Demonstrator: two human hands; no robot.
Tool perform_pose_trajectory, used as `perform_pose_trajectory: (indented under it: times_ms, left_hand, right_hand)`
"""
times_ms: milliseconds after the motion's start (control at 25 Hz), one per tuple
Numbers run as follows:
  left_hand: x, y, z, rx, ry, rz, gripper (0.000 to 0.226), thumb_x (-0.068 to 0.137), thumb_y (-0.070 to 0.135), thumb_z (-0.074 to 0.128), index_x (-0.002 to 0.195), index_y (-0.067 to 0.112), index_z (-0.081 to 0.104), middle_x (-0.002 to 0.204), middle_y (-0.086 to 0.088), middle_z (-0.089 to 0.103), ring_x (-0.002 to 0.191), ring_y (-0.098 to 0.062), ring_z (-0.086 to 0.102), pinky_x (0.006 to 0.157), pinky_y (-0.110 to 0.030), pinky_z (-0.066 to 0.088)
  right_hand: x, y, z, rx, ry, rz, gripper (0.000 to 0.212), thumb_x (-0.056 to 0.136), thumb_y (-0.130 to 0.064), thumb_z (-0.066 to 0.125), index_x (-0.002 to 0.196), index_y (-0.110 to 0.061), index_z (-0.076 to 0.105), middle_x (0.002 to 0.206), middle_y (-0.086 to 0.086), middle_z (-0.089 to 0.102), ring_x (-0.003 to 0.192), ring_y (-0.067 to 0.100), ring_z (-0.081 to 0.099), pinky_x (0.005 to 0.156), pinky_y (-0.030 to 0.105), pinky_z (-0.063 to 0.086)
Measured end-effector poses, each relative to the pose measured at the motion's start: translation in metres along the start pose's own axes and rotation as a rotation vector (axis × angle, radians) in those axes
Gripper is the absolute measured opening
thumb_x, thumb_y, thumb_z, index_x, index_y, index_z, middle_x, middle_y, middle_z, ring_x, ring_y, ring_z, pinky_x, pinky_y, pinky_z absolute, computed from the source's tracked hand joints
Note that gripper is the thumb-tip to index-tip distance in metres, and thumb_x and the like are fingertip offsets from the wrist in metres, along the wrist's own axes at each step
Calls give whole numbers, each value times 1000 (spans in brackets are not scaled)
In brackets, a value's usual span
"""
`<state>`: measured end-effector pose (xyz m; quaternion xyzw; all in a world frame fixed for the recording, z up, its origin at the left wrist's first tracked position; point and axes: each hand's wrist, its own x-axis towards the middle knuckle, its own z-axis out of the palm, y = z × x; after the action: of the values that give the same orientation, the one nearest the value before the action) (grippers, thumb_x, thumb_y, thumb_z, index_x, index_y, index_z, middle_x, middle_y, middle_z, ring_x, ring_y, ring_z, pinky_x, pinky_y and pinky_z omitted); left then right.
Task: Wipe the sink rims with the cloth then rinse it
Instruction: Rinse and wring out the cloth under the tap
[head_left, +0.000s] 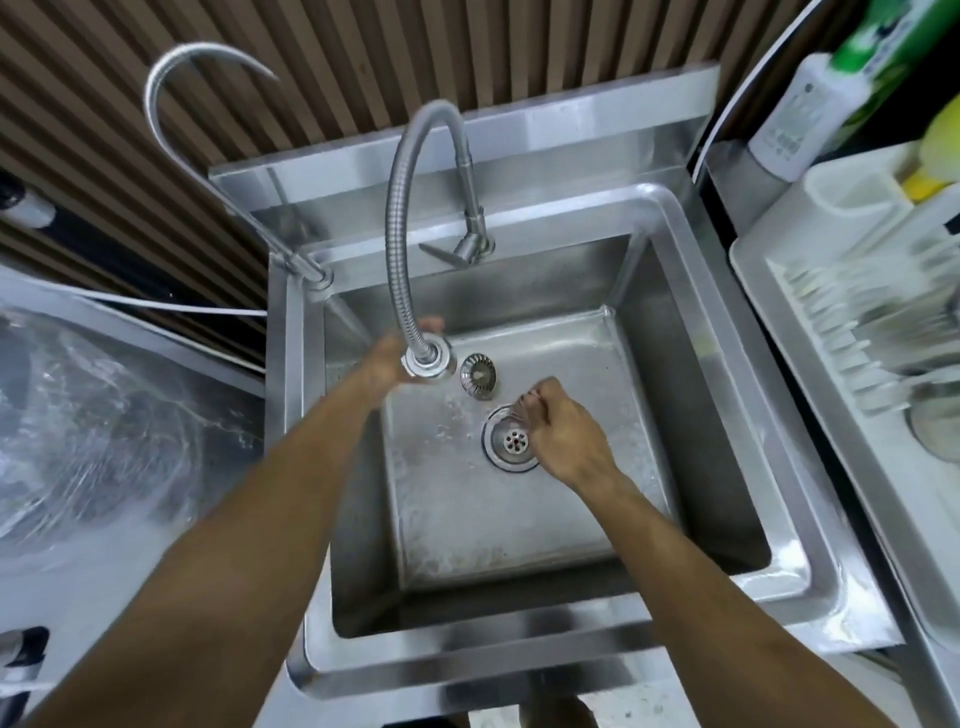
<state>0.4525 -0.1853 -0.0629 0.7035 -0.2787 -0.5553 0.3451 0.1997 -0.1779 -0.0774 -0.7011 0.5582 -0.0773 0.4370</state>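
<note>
No cloth shows anywhere in view. The steel sink (810, 571) fills the centre, its basin wet and speckled. My left hand (382, 366) is wrapped around the lower end of the flexible faucet spout (395, 234), just behind its nozzle (426, 361), which hangs over the basin's left side. My right hand (563, 436) is down in the basin with its fingertips pinched together at the edge of the drain (511, 440); motion blur hides whether they hold anything. A loose metal strainer basket (478, 375) lies tilted on the basin floor between nozzle and drain.
A white dish rack (831, 322) with a utensil holder stands on the right counter, with a white and green bottle (810, 119) behind it. A second thin curved tap (171, 67) rises at the sink's back left corner. Clear plastic wrap (104, 415) covers the left counter.
</note>
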Motion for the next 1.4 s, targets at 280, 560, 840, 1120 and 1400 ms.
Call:
perform_pose_trajectory:
  times_ms: [280, 560, 840, 1120, 1400]
  left_hand:
    - [23, 61, 25, -338, -102, 69, 48, 110, 11, 44, 117, 50, 71, 114, 20, 72, 101, -8, 66, 81, -37, 63]
    - [-24, -43, -1, 147, -40, -191, 43, 104, 15, 52, 143, 32, 53, 138, 5, 64, 101, -11, 64, 80, -32, 50]
    - [-79, -16, 125, -429, -489, -282, 58, 95, 47, 64, 145, 20, 53, 128, -7, 70, 112, -25, 68, 105, -50, 49]
    - [-92, 35, 100, -155, -292, -107, 32, 102, -7, 49, 94, 18, 66, 86, -13, 74, 62, -17, 68, 50, -23, 57]
    - [-114, 62, 80, -243, -374, -197, 26, 103, 33, 56, 97, 10, 65, 92, -14, 71, 74, -23, 71, 61, -28, 62]
  right_hand:
    - [-4, 25, -41, 103, 92, 159, 17, 107, -36, 42, 100, -22, 49, 80, -6, 63, 85, 30, 65, 81, 43, 54]
    - [-11, 16, -71, 519, -139, 271, 22, 94, -26, 70, 108, -11, 63, 97, 2, 79, 95, 24, 74, 89, 46, 61]
    - [-39, 7, -135, 1092, -340, 328, 22, 100, 6, 53, 120, 3, 62, 111, 26, 74, 96, 31, 75, 76, 35, 64]
    - [-48, 7, -129, 771, -109, 82, 37, 99, 9, 54, 91, -16, 79, 96, 8, 78, 83, 22, 73, 61, 28, 61]
    - [-60, -4, -145, 799, -267, 54, 15, 98, -1, 61, 105, -2, 75, 111, 16, 76, 107, 29, 71, 98, 43, 58]
